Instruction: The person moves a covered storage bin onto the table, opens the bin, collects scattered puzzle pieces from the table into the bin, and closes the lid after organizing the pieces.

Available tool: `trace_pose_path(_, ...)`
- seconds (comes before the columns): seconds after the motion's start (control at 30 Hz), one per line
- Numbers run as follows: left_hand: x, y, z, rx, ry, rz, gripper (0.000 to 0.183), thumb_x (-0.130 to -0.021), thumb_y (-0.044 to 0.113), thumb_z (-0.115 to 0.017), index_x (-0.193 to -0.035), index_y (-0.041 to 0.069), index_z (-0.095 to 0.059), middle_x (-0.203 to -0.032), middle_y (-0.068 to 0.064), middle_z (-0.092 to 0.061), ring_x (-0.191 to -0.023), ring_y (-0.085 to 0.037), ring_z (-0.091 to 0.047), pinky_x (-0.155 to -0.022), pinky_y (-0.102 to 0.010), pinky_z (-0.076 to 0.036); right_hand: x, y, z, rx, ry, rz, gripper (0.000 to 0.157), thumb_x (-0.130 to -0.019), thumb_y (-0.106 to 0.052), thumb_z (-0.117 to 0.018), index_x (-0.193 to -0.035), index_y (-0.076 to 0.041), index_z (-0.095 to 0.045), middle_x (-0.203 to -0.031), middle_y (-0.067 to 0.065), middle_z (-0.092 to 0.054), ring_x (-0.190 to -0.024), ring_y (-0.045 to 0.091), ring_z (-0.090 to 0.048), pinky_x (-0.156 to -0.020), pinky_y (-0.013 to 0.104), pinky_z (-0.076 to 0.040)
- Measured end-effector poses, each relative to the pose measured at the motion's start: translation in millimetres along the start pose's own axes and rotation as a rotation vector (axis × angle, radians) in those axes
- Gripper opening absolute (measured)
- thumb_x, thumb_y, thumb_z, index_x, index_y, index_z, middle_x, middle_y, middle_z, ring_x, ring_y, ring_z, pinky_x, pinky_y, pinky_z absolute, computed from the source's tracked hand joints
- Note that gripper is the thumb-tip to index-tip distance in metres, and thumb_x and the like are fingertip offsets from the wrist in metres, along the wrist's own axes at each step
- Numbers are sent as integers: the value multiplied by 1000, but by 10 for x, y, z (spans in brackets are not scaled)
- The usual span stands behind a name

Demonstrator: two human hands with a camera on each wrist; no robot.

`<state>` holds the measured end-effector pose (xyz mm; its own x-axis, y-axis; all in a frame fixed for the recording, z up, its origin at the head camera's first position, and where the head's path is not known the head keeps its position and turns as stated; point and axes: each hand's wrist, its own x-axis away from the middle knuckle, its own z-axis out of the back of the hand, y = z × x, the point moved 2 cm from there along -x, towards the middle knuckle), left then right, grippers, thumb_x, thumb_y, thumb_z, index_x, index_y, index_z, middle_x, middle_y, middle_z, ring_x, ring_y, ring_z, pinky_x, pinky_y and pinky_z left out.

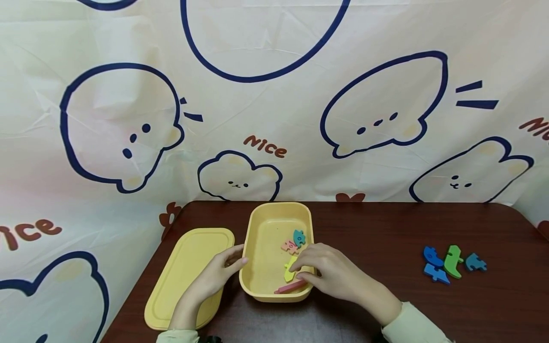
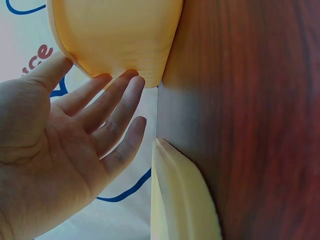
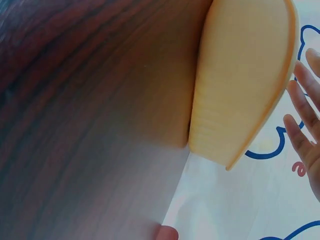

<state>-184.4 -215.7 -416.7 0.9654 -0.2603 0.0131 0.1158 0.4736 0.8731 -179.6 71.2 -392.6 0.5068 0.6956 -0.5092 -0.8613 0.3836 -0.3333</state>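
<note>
A yellow plastic box (image 1: 266, 228) stands on the table with small puzzle pieces inside. At its left wall, my left hand (image 1: 217, 271) touches the rim with the thumb, its fingertips against the outer side. My right hand (image 1: 332, 271) reaches over the right rim, fingers bent loosely downward. Its index fingertip is right at a yellow piece (image 1: 289, 272), with the thumb tip just above a long pink-red piece (image 1: 290, 287). Farther back in the box lie a pink puzzle piece (image 1: 289, 247) and a teal one (image 1: 299, 237). The right fingertips overlap the rim in the right wrist view.
The yellow lid (image 1: 184, 276) lies left of the box, partly under my left forearm in the head view. Several puzzle pieces sit at the table's right: a green one (image 1: 452, 261), two blue ones (image 1: 433, 256) and a teal one (image 1: 475, 262). A printed curtain (image 1: 266, 119) hangs behind.
</note>
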Motion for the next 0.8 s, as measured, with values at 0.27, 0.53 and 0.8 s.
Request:
trace_pose_path(0.27, 2, -2, 0, 1, 0, 0, 49, -102, 19, -58, -143, -6, -47, -133, -21, -58, -122, -33, -55, -100, -49, -43, 14, 2, 79, -6, 47, 41, 16, -85, -12, -80, -97, -20, -75, -99, -15, -68, -96, 5, -61, -88, 29, -49)
trace_pose_path(0.53, -2, 0, -2, -6, 2, 2, 49, -102, 19, -58, -142, -6, -47, -132, -21, -58, -122, -32, -55, -100, -49, -43, 44, 28, 170, -28, 65, 16, 20, -85, -11, -79, -101, -23, -74, -100, -15, -68, -94, 5, -60, -82, 26, -49)
trace_pose_path(0.8, -8, 7, 0, 2, -6, -2, 49, -102, 19, -58, -143, -6, -47, -133, -22, -58, -122, -33, -55, -100, -48, -43, 77, 51, 250, -42, 63, -51, 20, -87, -13, -78, -102, -25, -74, -99, -16, -68, -93, 3, -58, -79, 25, -50)
